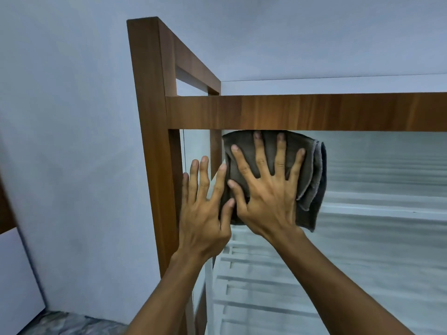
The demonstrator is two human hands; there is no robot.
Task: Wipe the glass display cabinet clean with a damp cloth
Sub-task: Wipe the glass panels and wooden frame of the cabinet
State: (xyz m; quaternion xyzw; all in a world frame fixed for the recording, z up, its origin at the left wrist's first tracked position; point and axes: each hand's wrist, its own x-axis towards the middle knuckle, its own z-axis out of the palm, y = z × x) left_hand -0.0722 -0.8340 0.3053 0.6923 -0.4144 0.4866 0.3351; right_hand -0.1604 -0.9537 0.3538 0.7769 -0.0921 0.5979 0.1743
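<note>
The glass display cabinet has a brown wooden frame (pixel 154 141) and a glass front pane (pixel 375 189). A folded dark grey cloth (pixel 312 187) lies flat against the top left corner of the pane, just under the wooden top rail (pixel 314 112). My right hand (pixel 266 187) presses on the cloth with fingers spread wide. My left hand (pixel 205 204) lies flat beside it with fingers apart, over the left wooden post and the pane's edge, its thumb touching the cloth's left edge.
Several glass shelves (pixel 362 209) show through the pane inside the cabinet. A pale wall (pixel 72 141) stands to the left and behind. A white panel (pixel 17 281) leans at the lower left above a patterned floor (pixel 67 322).
</note>
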